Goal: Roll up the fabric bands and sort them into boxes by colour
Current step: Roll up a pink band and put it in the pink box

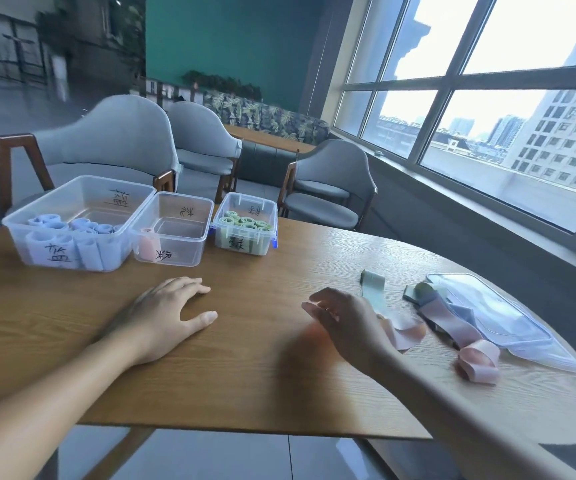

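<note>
Three clear plastic boxes stand at the table's far left. The big left box (37,216) holds several blue rolls, the middle box (194,216) one pink roll (148,244), and the small right box (269,213) several green rolls. Loose bands lie at the right: a green band (373,289), a pink band (409,332) and a curled pink band (478,362). My left hand (168,313) rests flat on the wood, fingers straight, holding nothing. My right hand (345,320) hovers beside the pink band with fingers loosely spread and blurred; it holds nothing I can see.
Clear plastic lids (501,317) lie at the table's right end, over more mixed bands (428,296). The wooden table (262,375) has a rounded right edge. Grey chairs (113,140) stand behind the boxes, and a large window (487,98) runs along the right.
</note>
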Tool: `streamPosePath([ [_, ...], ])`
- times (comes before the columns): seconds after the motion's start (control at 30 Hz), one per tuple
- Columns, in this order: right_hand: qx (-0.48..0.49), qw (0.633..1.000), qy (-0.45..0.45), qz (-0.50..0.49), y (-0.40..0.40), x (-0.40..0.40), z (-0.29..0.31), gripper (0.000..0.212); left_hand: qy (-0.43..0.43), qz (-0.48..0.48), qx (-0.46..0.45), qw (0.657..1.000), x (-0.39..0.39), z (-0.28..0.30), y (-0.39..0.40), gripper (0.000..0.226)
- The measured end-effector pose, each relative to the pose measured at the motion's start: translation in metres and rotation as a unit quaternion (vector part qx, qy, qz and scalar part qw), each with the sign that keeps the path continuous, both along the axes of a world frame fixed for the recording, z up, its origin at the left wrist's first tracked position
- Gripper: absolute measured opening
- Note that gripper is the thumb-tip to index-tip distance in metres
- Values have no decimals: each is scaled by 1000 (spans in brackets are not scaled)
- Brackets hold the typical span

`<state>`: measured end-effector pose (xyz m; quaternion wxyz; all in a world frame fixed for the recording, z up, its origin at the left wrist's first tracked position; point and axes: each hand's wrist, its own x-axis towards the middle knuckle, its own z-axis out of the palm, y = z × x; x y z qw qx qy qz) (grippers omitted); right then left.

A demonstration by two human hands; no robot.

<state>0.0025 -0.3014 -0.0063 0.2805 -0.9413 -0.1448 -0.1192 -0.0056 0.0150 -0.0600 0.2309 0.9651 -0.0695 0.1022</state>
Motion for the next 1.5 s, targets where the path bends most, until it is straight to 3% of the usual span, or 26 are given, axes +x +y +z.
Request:
streamPosePath([
  [0.2, 40, 999, 10, -1, 39, -16, -11, 28, -20, 0, -29, 999, 0, -2, -1, 49],
  [0.4, 73, 997, 10, 8, 72, -31, -18, 29, -84, -29, -44, 995, -10, 1, 1, 27],
  [0.53, 97, 995, 16, 19, 87, -42, -17, 27, -97, -34, -117, 988, -24, 14, -7, 18],
  [0.8, 70, 995, 38, 58, 89, -57, -13, 25, -29, -103, -153, 983, -45, 25, -26, 23],
  [0.97, 30, 996, 36, 71, 67, -57, -5, 9, -11, -145, -148, 978, -51, 16, -33, 14],
  [1.23, -101, 990, -57, -77, -5, 7, 15, 14, -61, -162, -71, 982, -56, 6, -32, 8],
  [1.33, -122, 982, -16, -145, -17, 38, 23, 29, -68, -176, -32, 982, -60, 6, -35, 10],
  [1.5, -100, 962, 128, -221, -6, 68, 33, 49, -112, -193, -13, 975, -67, 8, -47, 12],
])
